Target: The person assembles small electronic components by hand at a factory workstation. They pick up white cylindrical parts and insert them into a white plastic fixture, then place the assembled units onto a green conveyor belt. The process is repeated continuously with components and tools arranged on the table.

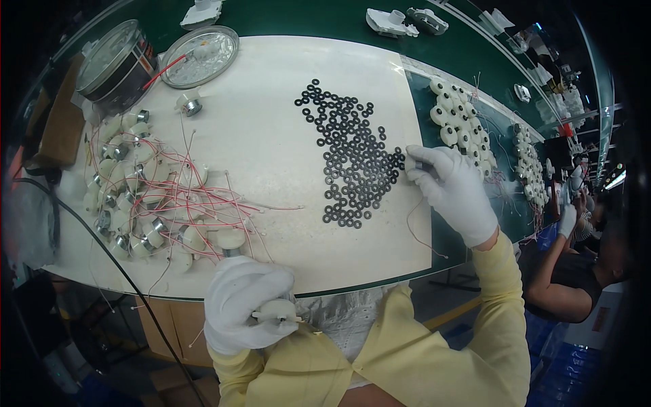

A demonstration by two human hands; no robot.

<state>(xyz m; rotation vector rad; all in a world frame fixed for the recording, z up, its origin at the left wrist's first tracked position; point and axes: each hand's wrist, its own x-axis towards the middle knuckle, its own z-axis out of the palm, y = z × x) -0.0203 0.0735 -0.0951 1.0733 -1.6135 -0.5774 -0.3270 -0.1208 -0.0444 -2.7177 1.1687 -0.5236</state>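
My left hand [245, 305], in a white glove, is closed around a small motor with a white housing [278, 310] at the table's near edge. My gloved right hand [456, 190] pinches another small motor with a white housing [411, 161] between thumb and fingers. A thin wire hangs below it onto the white sheet. Just left of the right fingertips lies a wide patch of small black rings [352, 152], mostly flat and in one layer. Beyond my left hand is a heap of white-housed motors [139, 183] with silver cans and tangled red and white wires [217, 197].
A large tin [115, 64] stands at the back left beside a round metal lid [201, 57] with a red stick [165, 71]. Grouped motors with black centres [461, 119] lie on the right. A black cable [102, 237] crosses the left. A co-worker [563, 278] sits at far right.
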